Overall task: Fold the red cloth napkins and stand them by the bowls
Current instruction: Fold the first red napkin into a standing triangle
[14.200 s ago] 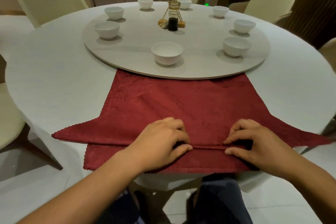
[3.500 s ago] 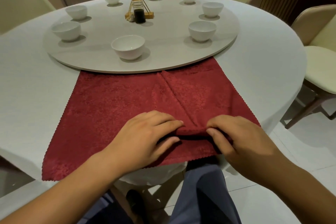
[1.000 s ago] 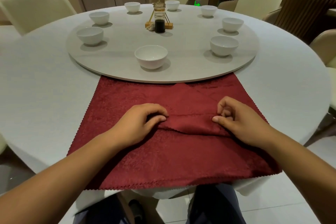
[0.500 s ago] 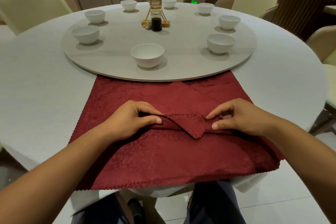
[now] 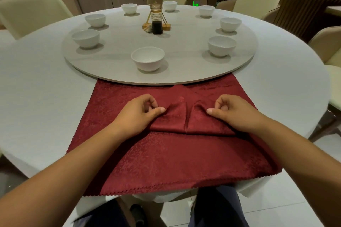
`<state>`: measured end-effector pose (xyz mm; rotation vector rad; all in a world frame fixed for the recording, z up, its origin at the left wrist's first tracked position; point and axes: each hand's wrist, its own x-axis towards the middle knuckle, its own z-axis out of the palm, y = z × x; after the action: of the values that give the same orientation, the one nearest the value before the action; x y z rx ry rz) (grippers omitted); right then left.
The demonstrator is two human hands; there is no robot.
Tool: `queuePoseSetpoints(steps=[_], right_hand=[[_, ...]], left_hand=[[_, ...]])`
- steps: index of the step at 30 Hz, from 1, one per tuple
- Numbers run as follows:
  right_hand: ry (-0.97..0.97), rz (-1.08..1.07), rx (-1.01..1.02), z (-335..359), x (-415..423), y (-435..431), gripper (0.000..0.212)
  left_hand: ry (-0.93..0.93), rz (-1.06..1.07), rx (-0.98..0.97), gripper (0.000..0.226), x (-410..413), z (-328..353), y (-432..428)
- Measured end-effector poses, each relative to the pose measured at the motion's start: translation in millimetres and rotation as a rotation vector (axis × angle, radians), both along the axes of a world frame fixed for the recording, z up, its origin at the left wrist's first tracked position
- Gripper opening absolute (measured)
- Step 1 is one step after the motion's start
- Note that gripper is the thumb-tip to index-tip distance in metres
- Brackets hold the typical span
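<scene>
Both grips are closed small. The left hand and the right hand, side by side in the middle of the frame, each have the fingers curled in and the thumb laid on a folded flap of the napkin. Thumb and forefinger seem to meet in a pinch at each flap's upper corner, though how much cloth sits inside the curled fingers is hidden. Half a second ago the hands held one rolled band across the cloth, with a pointed corner hanging down between them. Now that point is gone and two flaps lie turned in, meeting at a straight seam midway between the thumbs, with an even lower edge. The fold has likely moved on one stage, from a band to a narrower, shaped packet, but it looks far from done. Most of the napkin lies flat on the table in the lower centre, its near edge hanging over the rim and its far edge reaching the turntable. No napkin stands by the nearest bowl, just above centre, nor by the others.
</scene>
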<state>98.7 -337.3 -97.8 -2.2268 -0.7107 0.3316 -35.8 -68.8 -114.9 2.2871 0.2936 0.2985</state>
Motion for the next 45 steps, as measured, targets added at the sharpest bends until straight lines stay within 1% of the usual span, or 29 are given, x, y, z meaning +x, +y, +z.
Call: queuePoseSetpoints(steps=[3, 5, 6, 8, 11, 13, 14, 16, 17, 18, 20, 21, 22, 24, 26, 27, 29, 32, 34, 35, 37, 39, 42, 45], right_hand=[[-0.108, 0.019, -0.044, -8, -4, 1, 0.027], [-0.116, 0.054, -0.043, -9, -6, -1, 0.019], [-0.118, 0.072, -0.051, -8, -7, -2, 0.016], [-0.138, 0.092, -0.084, -6, -9, -3, 0.015], [-0.176, 0.082, -0.128, -5, -17, -3, 0.016], [-0.198, 0.071, -0.147, -3, -25, -2, 0.023], [-0.198, 0.071, -0.163, -2, -28, -2, 0.027], [-0.196, 0.101, -0.213, 2, -33, -3, 0.027], [-0.193, 0.12, -0.239, 4, -34, -3, 0.031], [-0.182, 0.129, -0.245, 5, -34, -4, 0.042], [-0.13, 0.105, -0.196, 6, -34, -4, 0.061], [-0.092, 0.083, -0.145, 8, -35, -4, 0.065], [-0.066, 0.065, -0.098, 9, -37, -5, 0.064], [-0.066, 0.049, -0.046, 11, -42, -6, 0.047], [-0.086, 0.059, -0.019, 14, -52, -11, 0.021], [-0.082, 0.082, -0.004, 16, -59, -13, 0.013], [-0.086, 0.137, 0.022, 20, -73, -18, 0.017], [-0.103, 0.193, 0.054, 24, -94, -23, 0.017], [-0.113, 0.245, 0.021, 26, -105, -24, 0.019], [-0.116, 0.27, -0.002, 27, -108, -24, 0.022], [-0.137, 0.296, -0.043, 32, -111, -21, 0.026], [-0.203, 0.281, -0.091, 36, -106, -13, 0.028], [-0.255, 0.235, -0.177, 31, -91, 1, 0.029], [-0.235, 0.151, -0.245, 16, -79, 11, 0.029]], left_hand=[[-0.044, -0.005, -0.019, 0.037, -5, -3, 1], [-0.068, -0.059, -0.053, 0.046, -11, -5, 0], [-0.071, -0.087, -0.04, 0.048, -14, -5, -1], [-0.057, -0.137, 0.024, 0.045, -19, -5, -2], [-0.016, -0.194, 0.047, 0.027, -23, 0, -1], [0.019, -0.228, 0.047, 0.017, -24, 3, 1], [0.036, -0.241, 0.048, 0.016, -25, 5, 2], [0.068, -0.246, 0.058, 0.018, -25, 9, 1], [0.081, -0.228, 0.067, 0.023, -25, 11, 0], [0.092, -0.195, 0.08, 0.03, -25, 14, -2], [0.115, -0.122, 0.107, 0.048, -26, 20, -7], [0.123, -0.104, 0.121, 0.055, -27, 23, -10], [0.122, -0.098, 0.141, 0.058, -29, 26, -12], [0.125, -0.103, 0.189, 0.055, -37, 31, -16], [0.132, -0.119, 0.214, 0.04, -48, 35, -17], [0.128, -0.125, 0.197, 0.029, -54, 37, -17], [0.125, -0.152, 0.131, 0.007, -69, 40, -18], [0.13, -0.186, 0.119, 0.012, -91, 43, -24], [0.154, -0.208, 0.138, 0.012, -104, 46, -29], [0.171, -0.205, 0.169, 0.013, -107, 47, -30], [0.194, -0.18, 0.319, 0.017, -107, 48, -32], [0.184, -0.138, 0.431, 0.02, -99, 47, -33], [0.236, -0.1, 0.513, 0.02, -85, 41, -34], [0.276, -0.095, 0.567, 0.017, -73, 34, -37]])
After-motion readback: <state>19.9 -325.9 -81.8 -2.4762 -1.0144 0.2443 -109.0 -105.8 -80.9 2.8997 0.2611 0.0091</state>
